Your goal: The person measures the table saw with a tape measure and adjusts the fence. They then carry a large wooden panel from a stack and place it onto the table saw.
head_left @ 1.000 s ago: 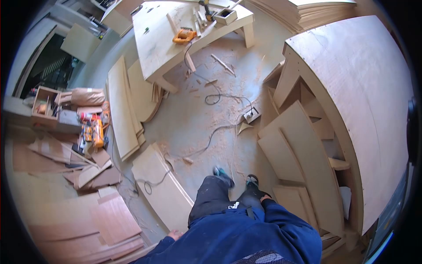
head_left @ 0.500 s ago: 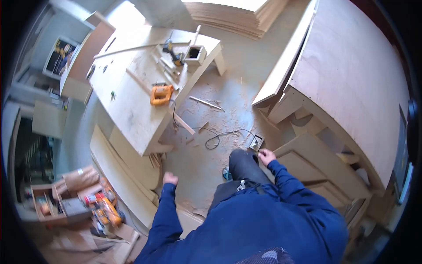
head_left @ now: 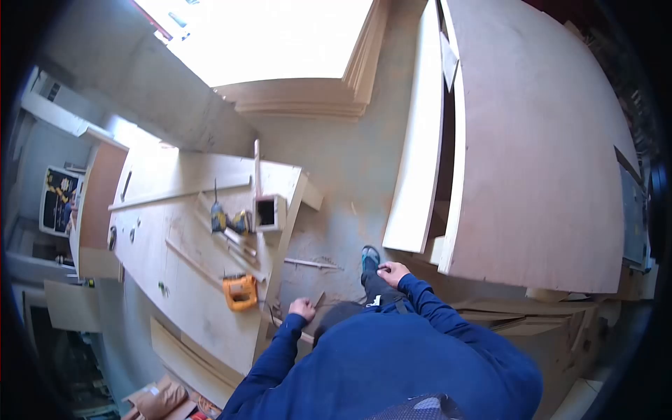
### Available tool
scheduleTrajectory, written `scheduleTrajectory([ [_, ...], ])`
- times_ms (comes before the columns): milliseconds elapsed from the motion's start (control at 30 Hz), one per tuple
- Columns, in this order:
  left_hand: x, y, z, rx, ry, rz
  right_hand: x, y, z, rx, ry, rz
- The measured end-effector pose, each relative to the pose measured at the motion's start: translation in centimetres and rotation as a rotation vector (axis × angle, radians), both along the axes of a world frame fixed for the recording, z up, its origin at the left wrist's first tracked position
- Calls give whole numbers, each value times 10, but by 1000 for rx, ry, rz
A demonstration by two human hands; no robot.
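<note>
Orange jigsaw [head_left: 240, 291] on workbench [head_left: 175, 280], long axis crosswise, cord end toward fisted left hand [head_left: 302, 308]; right hand [head_left: 394, 273] grip unclear.

One head-worn camera looks steeply down, seemingly from standing height.

jacket [head_left: 392, 364]: we see plain dark blue
trousers [head_left: 374, 285]: black
shoe [head_left: 369, 257]: teal
power saw [head_left: 240, 292]: orange
drill [head_left: 229, 222]: yellow and black
workbench [head_left: 196, 315]: pale bare wood
large panel [head_left: 546, 161]: reddish-brown, faint grain
floor [head_left: 336, 168]: grey; we note pale sawdust speckle
</note>
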State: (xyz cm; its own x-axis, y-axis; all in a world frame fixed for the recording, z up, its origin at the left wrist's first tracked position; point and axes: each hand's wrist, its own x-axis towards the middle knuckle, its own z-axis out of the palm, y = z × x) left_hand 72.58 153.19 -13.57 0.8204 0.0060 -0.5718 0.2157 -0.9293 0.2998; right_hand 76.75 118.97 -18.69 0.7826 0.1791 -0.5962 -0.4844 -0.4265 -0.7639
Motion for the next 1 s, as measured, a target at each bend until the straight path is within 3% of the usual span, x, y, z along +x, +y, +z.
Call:
scheduleTrajectory([
  [67, 19, 5, 7, 11, 54, 116, 52, -4, 10, 326, 130, -285],
  [100, 34, 7, 10, 17, 85, 188, 81, -10, 11, 338, 83, -304],
  [167, 74, 16, -7, 50, 113, 229, 139, -19, -6, 171, -53, -243],
  [233, 115, 29, -45, -259, -144, 534, 202, -24, 0, 41, -138, -217],
  [333, 211, 7, -30, -455, -62, 545, 294, -18, 6, 166, -130, -334],
  [367, 241, 9, -42, -343, -59, 394, 323, -15, 14, 270, -52, -385],
  [400, 280, -4, -32, -378, 62, 423, 354, -15, 16, 374, 27, -437],
  [467, 339, 4, -89, -433, -160, 164, 412, -20, 11, 333, 77, -398],
  [500, 372, 2, -110, -496, -39, 261, 429, -20, 7, 299, 135, -364],
  [567, 444, -15, -92, -329, 98, 200, 470, -29, -8, 231, 288, -440],
  [633, 512, -29, -71, -18, 43, 101, 511, -45, -10, 289, 357, -507],
  [667, 551, -46, -35, -115, 103, 169, 537, -56, -14, 284, 357, -528],
  [700, 578, -45, -32, -264, 46, 95, 556, -62, -22, 323, 328, -580],
  [767, 630, -46, -23, -446, 134, 194, 593, -73, -27, 372, 300, -659],
  [900, 721, -38, -21, -421, 125, 222, 689, -85, -20, 605, 294, -849],
  [1000, 763, -31, -29, -432, 165, 307, 756, -74, -65, 693, 427, -840],
])
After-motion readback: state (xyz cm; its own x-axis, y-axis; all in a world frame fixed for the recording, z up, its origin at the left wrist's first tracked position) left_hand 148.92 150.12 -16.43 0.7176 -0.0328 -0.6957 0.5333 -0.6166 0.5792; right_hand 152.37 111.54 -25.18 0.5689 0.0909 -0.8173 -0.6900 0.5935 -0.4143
